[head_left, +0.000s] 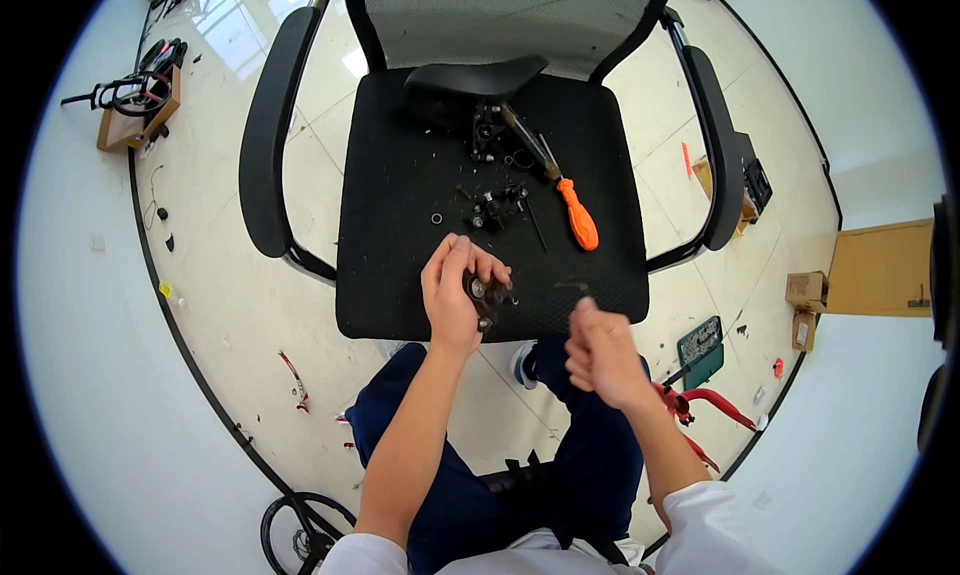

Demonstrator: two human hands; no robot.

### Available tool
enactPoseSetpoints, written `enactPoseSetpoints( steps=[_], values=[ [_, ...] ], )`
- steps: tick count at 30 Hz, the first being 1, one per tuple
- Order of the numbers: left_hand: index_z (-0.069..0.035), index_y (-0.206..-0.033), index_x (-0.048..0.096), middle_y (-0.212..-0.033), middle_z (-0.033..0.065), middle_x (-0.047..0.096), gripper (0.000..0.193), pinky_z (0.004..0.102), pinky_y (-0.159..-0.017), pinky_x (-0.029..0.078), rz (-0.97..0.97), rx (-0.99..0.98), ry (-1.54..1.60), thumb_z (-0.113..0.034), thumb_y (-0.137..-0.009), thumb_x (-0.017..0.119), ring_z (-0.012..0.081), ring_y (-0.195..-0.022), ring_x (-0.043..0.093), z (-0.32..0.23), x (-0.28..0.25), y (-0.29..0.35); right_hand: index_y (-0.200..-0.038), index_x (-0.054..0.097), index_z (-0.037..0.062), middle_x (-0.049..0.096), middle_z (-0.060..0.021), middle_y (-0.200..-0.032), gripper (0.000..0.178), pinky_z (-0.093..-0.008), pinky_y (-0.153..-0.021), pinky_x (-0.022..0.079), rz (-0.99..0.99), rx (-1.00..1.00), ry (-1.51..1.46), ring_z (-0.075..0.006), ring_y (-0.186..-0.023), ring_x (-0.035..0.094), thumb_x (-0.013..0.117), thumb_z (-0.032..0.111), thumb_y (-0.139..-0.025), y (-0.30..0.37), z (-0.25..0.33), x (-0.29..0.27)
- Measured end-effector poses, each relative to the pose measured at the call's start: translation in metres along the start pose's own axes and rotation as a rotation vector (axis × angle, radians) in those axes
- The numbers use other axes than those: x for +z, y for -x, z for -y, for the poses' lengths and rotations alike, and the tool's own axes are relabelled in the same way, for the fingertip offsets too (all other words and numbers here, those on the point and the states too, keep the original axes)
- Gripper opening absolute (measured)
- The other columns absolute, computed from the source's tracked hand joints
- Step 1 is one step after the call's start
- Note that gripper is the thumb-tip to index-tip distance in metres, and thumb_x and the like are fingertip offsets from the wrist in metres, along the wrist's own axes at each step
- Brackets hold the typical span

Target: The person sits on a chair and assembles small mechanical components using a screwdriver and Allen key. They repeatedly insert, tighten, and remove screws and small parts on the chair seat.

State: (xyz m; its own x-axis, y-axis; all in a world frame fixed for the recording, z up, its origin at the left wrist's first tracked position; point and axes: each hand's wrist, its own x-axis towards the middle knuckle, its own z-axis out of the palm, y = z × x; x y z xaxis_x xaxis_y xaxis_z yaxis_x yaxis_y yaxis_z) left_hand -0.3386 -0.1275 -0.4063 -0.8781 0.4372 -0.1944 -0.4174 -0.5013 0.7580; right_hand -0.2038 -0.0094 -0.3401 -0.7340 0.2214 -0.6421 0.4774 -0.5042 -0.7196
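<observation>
**Left hand (450,297) on dark metal part (481,293), right hand (606,357) on small bent tool (574,287)**

Left grip: fingers curled and clamped on the dark metal part, above the front edge of the black chair seat (385,250); round bolt heads show on its exposed side. Right grip: thumb and fingers together on the small bent tool; hand and tool blurred, exact tool type unclear. Tool tip near the part, apart from it.

Beyond the hands, on seat: black clamp-like assembly (497,208), thin dark rod (537,222) just beside it, small ring (436,218) to its left. Orange-handled screwdriver (577,217) lies to the right, handle toward the person. Black bike saddle (470,78) at the back, near the backrest (510,20).

Floor: open green case (702,353) and red bike frame (715,403) right; cardboard box (122,131) with black parts, far left.
</observation>
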Motion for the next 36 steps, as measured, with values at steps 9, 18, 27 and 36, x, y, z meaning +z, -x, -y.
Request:
enactPoseSetpoints(
  steps=[9,18,27,36],
  values=[
    [-0.012,-0.074,0.038,-0.067,0.0025,0.043,0.029,0.0368,-0.078,0.048,0.026,-0.192,0.159,-0.027,-0.098,0.045,0.0162,-0.068,0.053,0.0,0.009,-0.002,-0.067,0.045,0.0041,0.038,0.0038,-0.056,0.048,-0.0249,-0.046,0.03,0.035,-0.205,0.43,-0.0062,-0.05,0.033,0.041,0.034,-0.105,-0.025,-0.033,0.014],
    [-0.011,-0.074,0.039,-0.066,0.0024,0.042,0.028,0.0361,-0.077,0.049,0.004,-0.163,0.116,-0.023,-0.098,0.046,0.0158,-0.066,0.054,0.008,0.005,-0.006,-0.067,0.05,-0.001,0.044,-0.0032,-0.054,0.049,-0.0303,-0.05,0.036,-0.039,-0.233,0.59,-0.0118,-0.051,0.04,0.042,0.03,-0.104,-0.029,-0.032,0.01],
    [-0.005,-0.072,0.042,-0.061,0.0014,0.046,0.029,0.0244,-0.06,0.045,-0.04,0.136,-0.149,-0.012,-0.099,0.049,0.01,-0.06,0.053,0.018,0.008,-0.001,-0.068,0.043,0.0084,0.035,0.0046,-0.053,0.048,-0.0241,-0.044,0.031,0.074,0.097,0.15,-0.0067,-0.045,0.036,0.039,0.039,-0.105,-0.026,-0.027,0.016],
    [-0.007,-0.084,0.048,-0.09,0.0088,0.06,0.034,0.0337,-0.081,0.05,0.046,0.016,-0.095,-0.032,-0.103,0.036,0.0167,-0.089,0.06,0.032,-0.002,-0.005,-0.07,0.052,-0.0012,0.046,-0.0162,-0.052,0.047,-0.038,-0.046,0.037,-0.241,-0.51,0.722,-0.029,-0.043,0.045,0.042,0.029,-0.104,-0.058,-0.058,-0.002]
  ],
)
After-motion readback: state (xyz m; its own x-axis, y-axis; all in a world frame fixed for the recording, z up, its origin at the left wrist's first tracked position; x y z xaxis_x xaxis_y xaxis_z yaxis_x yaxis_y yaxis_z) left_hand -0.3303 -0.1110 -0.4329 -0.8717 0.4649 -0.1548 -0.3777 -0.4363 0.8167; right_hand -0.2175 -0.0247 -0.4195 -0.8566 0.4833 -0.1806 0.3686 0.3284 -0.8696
